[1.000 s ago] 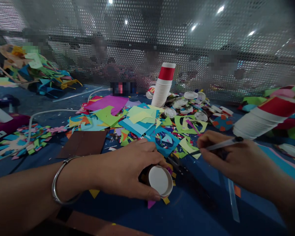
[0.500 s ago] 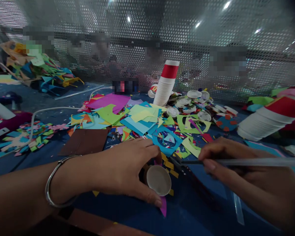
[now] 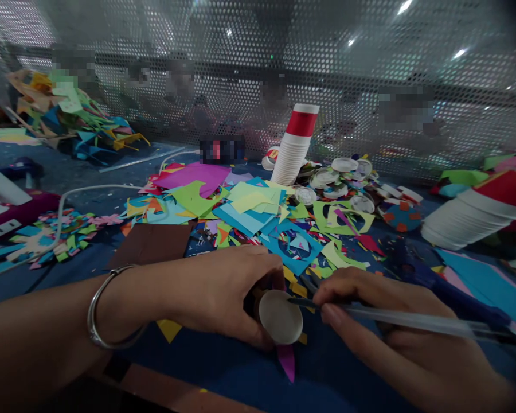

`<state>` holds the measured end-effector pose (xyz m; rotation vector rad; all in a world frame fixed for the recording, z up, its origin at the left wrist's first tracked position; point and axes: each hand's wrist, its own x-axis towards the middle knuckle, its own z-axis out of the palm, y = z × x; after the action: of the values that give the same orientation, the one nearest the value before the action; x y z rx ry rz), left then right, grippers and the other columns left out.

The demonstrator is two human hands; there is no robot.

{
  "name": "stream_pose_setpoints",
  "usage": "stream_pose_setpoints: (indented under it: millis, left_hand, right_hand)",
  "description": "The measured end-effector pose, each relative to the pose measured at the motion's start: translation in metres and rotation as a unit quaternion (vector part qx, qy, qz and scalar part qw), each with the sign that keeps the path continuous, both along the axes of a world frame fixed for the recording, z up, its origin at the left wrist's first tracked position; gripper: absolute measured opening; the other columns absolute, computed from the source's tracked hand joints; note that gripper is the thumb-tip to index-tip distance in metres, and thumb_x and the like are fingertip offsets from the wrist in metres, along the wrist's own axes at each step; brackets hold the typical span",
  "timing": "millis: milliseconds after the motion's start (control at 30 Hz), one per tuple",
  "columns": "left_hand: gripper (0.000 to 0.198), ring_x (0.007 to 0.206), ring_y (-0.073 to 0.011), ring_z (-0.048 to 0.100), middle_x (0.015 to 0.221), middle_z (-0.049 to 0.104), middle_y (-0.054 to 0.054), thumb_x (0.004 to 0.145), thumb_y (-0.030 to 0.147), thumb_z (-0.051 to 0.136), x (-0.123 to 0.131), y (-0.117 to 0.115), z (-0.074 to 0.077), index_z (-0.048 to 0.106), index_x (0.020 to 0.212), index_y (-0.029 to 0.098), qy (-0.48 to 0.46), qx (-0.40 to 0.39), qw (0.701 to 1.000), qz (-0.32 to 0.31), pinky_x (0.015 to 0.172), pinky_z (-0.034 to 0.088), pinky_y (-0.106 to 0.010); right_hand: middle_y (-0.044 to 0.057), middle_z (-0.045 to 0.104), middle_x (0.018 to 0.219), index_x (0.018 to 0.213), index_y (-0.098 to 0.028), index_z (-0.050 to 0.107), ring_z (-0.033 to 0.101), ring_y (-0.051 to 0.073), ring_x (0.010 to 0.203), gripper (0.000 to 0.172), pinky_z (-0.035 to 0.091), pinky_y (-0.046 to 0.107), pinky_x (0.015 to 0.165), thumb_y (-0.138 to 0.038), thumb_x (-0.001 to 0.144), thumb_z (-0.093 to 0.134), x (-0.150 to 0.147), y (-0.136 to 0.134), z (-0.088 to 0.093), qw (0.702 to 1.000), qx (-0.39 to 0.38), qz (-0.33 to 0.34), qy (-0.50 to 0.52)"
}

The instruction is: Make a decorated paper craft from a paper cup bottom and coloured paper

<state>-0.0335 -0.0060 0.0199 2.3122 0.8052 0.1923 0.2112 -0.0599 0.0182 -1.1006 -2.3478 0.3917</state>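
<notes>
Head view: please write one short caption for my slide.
Left hand steadies a paper cup while right hand touches a pen to it.
</notes>
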Motion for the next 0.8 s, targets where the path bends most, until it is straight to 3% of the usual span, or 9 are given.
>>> stream_pose_setpoints:
  millis: [533, 800]
  left_hand:
    - [0.049, 0.081, -0.0166, 0.055, 0.095, 0.061, 0.0, 0.065, 0.046, 0.082, -0.002, 0.004, -0.003, 0.06, 0.102, 0.022, -0.004, 0.005, 1.0, -0.018, 0.061, 0.038, -0.025]
    - [0.045, 0.077, -0.0155, 0.053, 0.091, 0.061, 0.0, 0.071, 0.052, 0.078, 0.001, 0.002, -0.003, 0.06, 0.099, 0.021, -0.025, -0.015, 1.0, -0.011, 0.06, 0.035, -0.025]
  right_hand:
    - [-0.002, 0.072, 0.087, 0.099, -0.027, 0.059, 0.069, 0.014, 0.071, 0.013, 0.052, 0.022, 0.06, -0.017, 0.091, 0.055, -0.01, 0.006, -0.008, 0.997, 0.068, 0.011, -0.028]
    - [-0.003, 0.07, 0.09, 0.102, -0.028, 0.057, 0.068, 0.013, 0.077, 0.011, 0.053, 0.021, 0.067, -0.02, 0.095, 0.052, -0.011, 0.004, -0.009, 0.998, 0.054, 0.019, -0.03]
